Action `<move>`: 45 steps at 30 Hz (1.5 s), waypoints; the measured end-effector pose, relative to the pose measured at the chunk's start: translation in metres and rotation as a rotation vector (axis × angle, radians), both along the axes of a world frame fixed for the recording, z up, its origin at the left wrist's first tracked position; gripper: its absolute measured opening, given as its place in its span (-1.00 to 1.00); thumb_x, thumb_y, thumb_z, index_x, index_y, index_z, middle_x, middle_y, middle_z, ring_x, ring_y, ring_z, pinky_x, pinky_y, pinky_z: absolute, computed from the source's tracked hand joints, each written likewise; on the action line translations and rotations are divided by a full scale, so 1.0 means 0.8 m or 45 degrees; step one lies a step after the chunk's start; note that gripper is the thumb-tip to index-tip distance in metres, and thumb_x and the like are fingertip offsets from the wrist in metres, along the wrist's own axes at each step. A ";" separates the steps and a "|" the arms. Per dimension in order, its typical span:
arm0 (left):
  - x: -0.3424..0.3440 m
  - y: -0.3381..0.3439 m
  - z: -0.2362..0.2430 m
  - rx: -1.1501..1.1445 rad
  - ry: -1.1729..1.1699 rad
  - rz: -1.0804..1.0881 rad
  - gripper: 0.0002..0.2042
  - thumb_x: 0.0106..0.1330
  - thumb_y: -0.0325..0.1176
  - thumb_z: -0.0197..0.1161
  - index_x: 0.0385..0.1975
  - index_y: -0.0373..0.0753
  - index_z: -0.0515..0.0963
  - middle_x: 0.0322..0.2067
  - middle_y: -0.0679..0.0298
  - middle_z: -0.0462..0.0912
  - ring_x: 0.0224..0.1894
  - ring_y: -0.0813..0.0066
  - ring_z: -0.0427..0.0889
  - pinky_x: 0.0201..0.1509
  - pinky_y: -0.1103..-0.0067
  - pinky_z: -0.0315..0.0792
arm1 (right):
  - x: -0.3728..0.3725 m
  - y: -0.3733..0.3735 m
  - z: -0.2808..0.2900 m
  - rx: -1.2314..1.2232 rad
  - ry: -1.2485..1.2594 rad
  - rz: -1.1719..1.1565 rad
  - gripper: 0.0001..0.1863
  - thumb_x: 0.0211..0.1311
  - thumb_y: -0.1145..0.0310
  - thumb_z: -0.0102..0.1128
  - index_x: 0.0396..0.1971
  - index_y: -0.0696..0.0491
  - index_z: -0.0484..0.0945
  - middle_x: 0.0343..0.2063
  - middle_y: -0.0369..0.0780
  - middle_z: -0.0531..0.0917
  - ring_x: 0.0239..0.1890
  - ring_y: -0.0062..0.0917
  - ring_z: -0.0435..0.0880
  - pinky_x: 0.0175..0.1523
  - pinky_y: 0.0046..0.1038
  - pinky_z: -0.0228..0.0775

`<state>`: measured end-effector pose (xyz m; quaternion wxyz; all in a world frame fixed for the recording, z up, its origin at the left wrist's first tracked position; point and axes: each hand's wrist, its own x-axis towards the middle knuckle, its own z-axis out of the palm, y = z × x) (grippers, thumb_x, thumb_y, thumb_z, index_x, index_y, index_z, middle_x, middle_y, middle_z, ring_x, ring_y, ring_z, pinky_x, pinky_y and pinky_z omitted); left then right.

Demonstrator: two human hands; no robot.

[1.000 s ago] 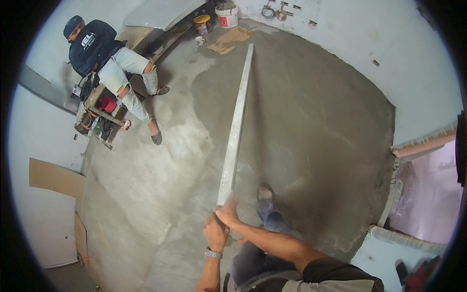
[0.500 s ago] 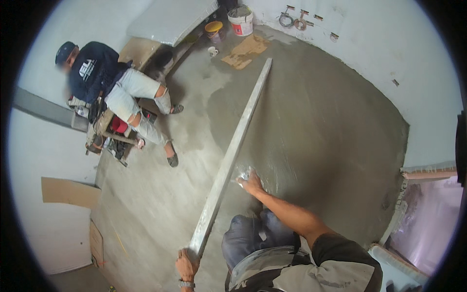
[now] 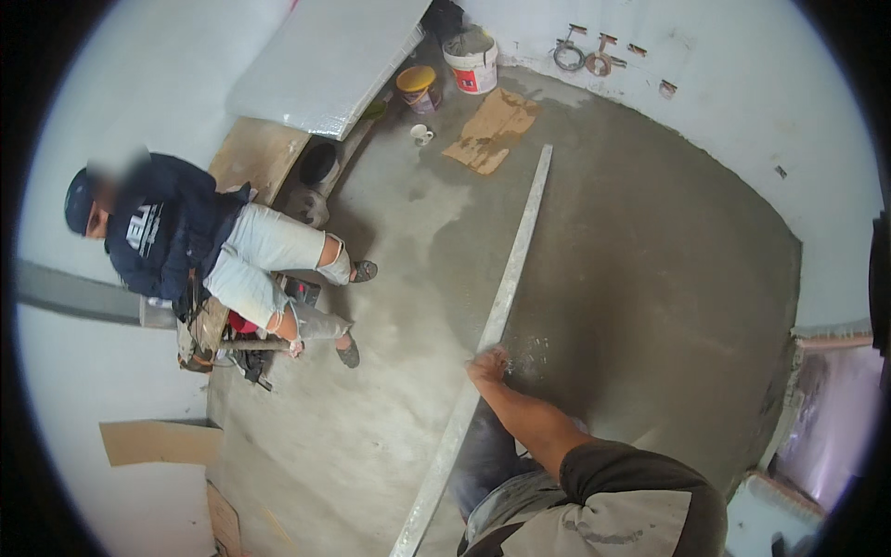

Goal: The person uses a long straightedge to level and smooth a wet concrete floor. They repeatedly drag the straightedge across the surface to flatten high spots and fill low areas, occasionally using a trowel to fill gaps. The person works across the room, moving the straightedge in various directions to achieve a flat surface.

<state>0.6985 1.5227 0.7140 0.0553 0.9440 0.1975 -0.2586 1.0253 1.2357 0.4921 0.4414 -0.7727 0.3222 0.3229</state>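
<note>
A long, pale grey straightedge bar (image 3: 513,274) lies slantwise over the wet grey screed floor (image 3: 640,251), its near end running out at the lower edge. My right hand (image 3: 487,365) is over the bar's middle, fingers curled in. Whether it grips the bar or only passes above it, I cannot tell; anything inside the fingers is hidden. Whitish wet specks (image 3: 529,356) show just right of this hand. My left hand is out of view.
Another person (image 3: 176,227) sits on a wooden bench at the left. A white bucket (image 3: 473,65), a yellow-rimmed bucket (image 3: 419,91), a white cup (image 3: 421,135) and flattened cardboard (image 3: 492,130) stand or lie at the back. A cardboard sheet (image 3: 158,444) leans on the left wall.
My right hand has moved from beside the bar to over it; the whitish stuff at its fingers no longer shows there. My left hand, earlier on the bar's near end, has left the view.
</note>
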 end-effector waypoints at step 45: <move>1.623 -0.611 -0.129 -0.242 0.067 -2.025 -0.62 0.15 -0.18 0.35 -0.08 -0.21 0.55 -0.02 0.09 0.54 0.06 0.18 0.49 0.22 0.29 0.30 | 0.826 -0.530 0.076 -0.802 -0.562 -2.206 -0.12 -0.11 0.28 0.42 0.18 0.33 0.15 0.10 0.14 0.29 0.23 0.00 0.24 0.35 -0.16 0.05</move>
